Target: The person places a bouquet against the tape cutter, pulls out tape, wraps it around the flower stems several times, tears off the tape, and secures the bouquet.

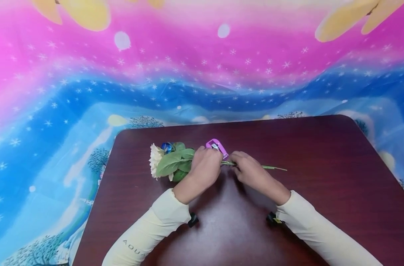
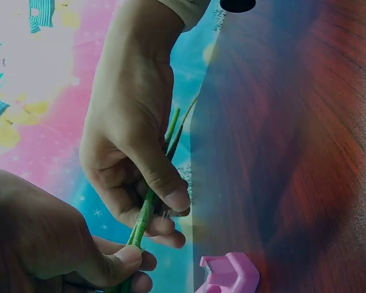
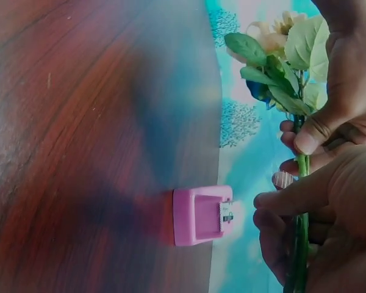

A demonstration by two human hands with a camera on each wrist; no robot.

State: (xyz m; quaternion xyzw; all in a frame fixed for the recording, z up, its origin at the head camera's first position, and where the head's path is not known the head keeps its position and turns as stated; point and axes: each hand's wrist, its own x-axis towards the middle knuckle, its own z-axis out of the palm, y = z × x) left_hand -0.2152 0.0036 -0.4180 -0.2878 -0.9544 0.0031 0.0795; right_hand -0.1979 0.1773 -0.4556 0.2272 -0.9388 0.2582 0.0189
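A bunch of flowers with pale and blue blooms, green leaves and long stems is held over the table, blooms to the left. My left hand grips the stems just below the leaves, thumb against them in the left wrist view. Farther down, my right hand has its thumb and fingers around the same stems, whose cut ends stick out beyond it. A small clear strip like tape shows by the fingertips, close to the stems. Just beyond the hands stands a pink tape dispenser with a toothed cutting edge.
The dark red-brown wooden table has rounded far corners. Behind it hangs a pink and blue printed cloth. Black wrist devices sit under both pale sleeves.
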